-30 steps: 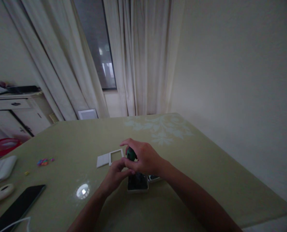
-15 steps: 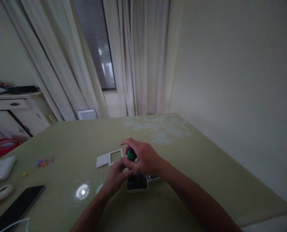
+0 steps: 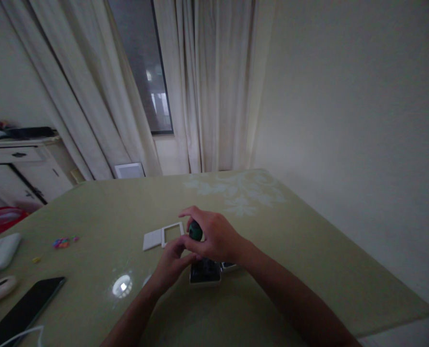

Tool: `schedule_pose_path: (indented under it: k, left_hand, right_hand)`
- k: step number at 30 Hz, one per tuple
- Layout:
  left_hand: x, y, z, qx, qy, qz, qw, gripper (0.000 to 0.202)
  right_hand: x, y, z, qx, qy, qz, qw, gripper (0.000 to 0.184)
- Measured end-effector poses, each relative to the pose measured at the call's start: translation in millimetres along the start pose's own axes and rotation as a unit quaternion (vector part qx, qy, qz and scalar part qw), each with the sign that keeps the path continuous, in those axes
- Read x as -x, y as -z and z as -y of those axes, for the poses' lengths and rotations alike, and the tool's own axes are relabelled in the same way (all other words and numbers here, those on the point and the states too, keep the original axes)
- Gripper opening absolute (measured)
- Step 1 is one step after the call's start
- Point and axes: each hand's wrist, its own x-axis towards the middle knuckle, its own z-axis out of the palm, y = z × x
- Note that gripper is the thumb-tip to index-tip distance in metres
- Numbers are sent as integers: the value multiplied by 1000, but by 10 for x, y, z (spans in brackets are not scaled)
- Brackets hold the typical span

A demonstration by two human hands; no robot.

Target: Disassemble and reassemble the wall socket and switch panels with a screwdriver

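Two hands meet over the desk, the right hand higher and partly covering the left hand. The right hand is curled around a green knob, which shows between its thumb and fingers; the lower part is hidden, so what it joins onto cannot be made out. The left hand's fingertips are drawn together just below, largely behind the right thumb, and I cannot tell whether they pinch anything.

Directly under the hands sits a small box with a dark inside and a pale rim; its far part is covered by the fingers and its contents blur into shadow. Touching or just beside it, a second box peeks out from below the right wrist, mostly hidden.

Just beyond the left hand lie a white frame, its near corner close to the fingers, and a white panel against its left side. A pale round patch beside the left wrist is partly covered and hard to identify.

Well to the left of the hands are some colourful bits, too small to tell apart, a phone cut off by the picture's lower edge, a white cable crossing it, and a red basket, also cut off.
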Motion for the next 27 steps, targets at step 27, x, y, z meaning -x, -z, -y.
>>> schedule_pose_path:
  k: [27]
  left_hand:
    - [85, 156, 19, -287, -71, 207, 933, 84]
  right_hand:
    - [5, 24, -36, 27, 1, -16, 999, 42]
